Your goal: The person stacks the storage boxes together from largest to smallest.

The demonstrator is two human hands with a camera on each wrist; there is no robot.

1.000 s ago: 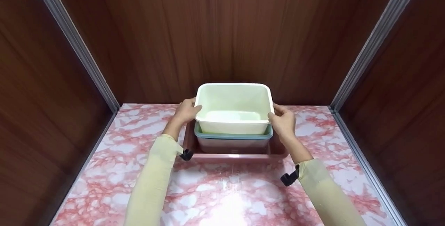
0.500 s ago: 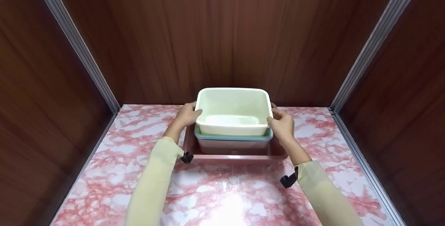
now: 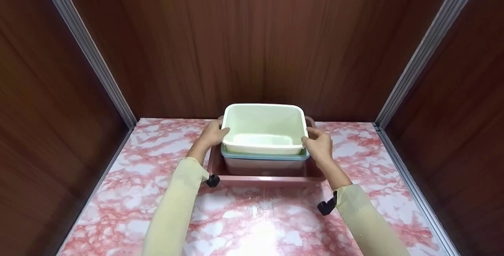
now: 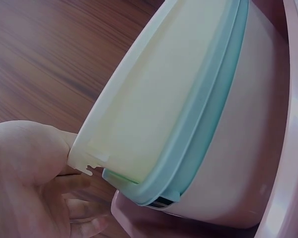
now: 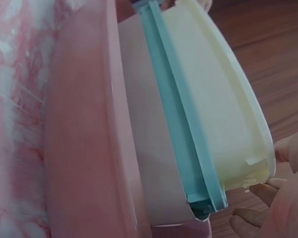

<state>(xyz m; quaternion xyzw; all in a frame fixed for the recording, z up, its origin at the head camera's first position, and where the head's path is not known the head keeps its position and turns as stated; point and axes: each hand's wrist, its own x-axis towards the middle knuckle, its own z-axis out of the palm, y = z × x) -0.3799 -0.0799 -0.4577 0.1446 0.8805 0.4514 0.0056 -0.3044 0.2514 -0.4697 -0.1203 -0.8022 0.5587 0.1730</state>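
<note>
A cream plastic bin (image 3: 265, 120) is tilted toward me. Its lower part sits inside a blue bin (image 3: 265, 156), whose rim shows just below. That blue rim lies over a pale pinkish bin (image 4: 243, 139), and all of them stand inside a larger pink bin (image 3: 267, 181). On the left side, my left hand (image 3: 212, 133) pinches the cream bin's rim, thumb over the edge. My right hand (image 3: 319, 145) grips the opposite rim the same way. In both wrist views the cream bin's wall rises above the blue rim.
The stack stands at the back of a tabletop (image 3: 130, 193) with a pink-and-white marbled surface. A dark wood-grain panel (image 3: 260, 43) rises close behind it. Side panels with metal corner strips (image 3: 92, 59) enclose the table left and right.
Both hands have lowered the cream bin deeper into the blue bin, and less of its front wall shows. The rest of the stack stays in place.
</note>
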